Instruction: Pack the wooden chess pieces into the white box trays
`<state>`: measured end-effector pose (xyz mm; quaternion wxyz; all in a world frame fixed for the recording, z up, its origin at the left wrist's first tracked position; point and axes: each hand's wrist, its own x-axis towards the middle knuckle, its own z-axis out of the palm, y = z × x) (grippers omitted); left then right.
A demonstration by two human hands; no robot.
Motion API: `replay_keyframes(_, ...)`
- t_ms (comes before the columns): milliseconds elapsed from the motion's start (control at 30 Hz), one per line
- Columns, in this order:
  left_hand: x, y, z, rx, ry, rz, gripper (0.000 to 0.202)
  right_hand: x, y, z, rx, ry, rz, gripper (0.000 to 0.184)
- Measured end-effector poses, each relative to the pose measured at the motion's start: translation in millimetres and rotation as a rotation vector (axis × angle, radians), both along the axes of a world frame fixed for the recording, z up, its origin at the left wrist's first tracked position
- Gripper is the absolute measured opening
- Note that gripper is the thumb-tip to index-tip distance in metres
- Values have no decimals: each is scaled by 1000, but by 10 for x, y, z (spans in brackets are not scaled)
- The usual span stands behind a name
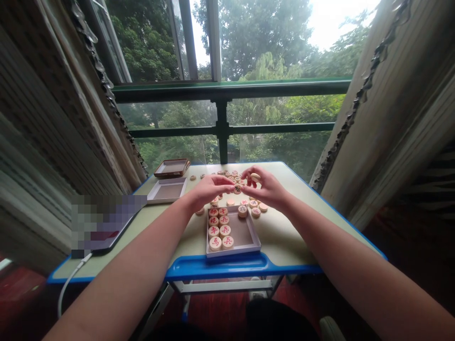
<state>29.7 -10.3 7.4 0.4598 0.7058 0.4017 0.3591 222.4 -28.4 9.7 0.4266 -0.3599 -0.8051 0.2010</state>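
Observation:
Above the table, my left hand (210, 187) and my right hand (266, 187) meet with their fingertips on a xiangqi piece (237, 189) marked in black. A second round piece (255, 177) is tucked among the curled fingers of my right hand. Below them is a shallow box tray (245, 237), where red-marked xiangqi pieces (224, 220) fill two columns on the left. One black-marked piece (242, 211) sits at its far right part. Loose pieces (256, 212) lie just right of the tray, and several more (227, 173) lie beyond my hands, partly hidden by them.
At the table's left stand a shallow box part (165, 190) and a brown-edged box part (172, 167) behind it. A blurred-out device (113, 227) with a white cable (71, 274) lies on the left edge. Curtains flank the table; a green railing (249, 89) crosses the window.

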Motion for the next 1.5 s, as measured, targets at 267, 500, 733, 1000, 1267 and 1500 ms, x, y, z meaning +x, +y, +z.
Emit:
replay_keyframes(267,-66,67,-41,-73,-19,-44,26,-51,21,-85,29,-95,29,21)
replay_keyframes(500,-30,98,-85,-17,10,73,26,-43,-232,131,-104,-500,111,17)
replay_keyframes(733,-13,122,-98,18,-5,182,25,-108,-372,96,-58,-773,209,16)
replay_keyframes(1000,11,138,-119,160,32,191,20,-145,-357,54,-22,-774,295,17)
replay_keyframes(1267,-4,111,-105,145,33,211,21,-114,-344,91,-72,-769,251,12)
replay_keyframes(1500,-13,136,-129,163,13,199,24,-120,-352,92,-54,-752,262,9)
